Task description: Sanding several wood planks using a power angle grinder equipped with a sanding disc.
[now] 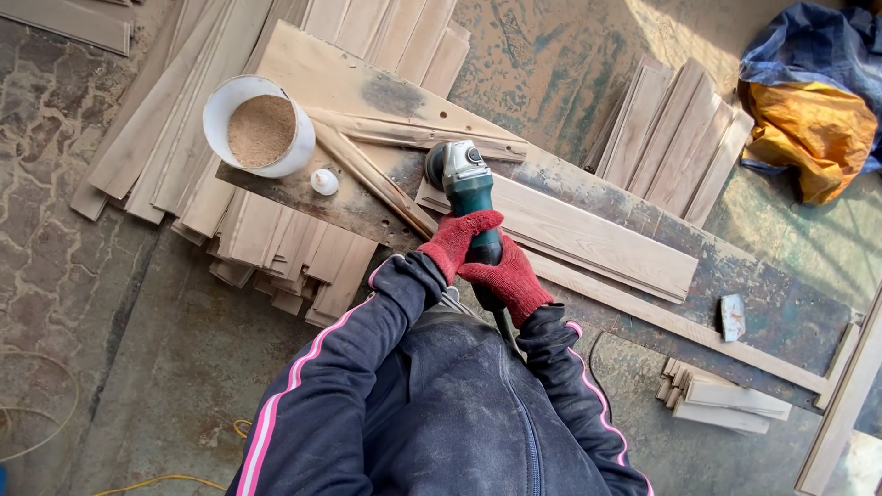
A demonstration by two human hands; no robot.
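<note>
Both my hands wear red knit gloves and grip the body of a green angle grinder (469,188). My left hand (455,241) holds it from the left, my right hand (508,280) from the right and lower. The grinder's grey head and dark disc rest at the left end of a pale wooden plank (588,234). That plank lies on a long, dirty work board (634,216). Thin wooden strips (386,174) lie crossed on the board just left of the grinder.
A white bucket of sawdust (260,126) and a small white cap (323,182) sit at the board's left end. Stacked planks (675,142) lie beyond it, more planks (276,243) under its left end. Blue and orange cloth (813,101) is at top right. Yellow cable (165,479) runs on the floor.
</note>
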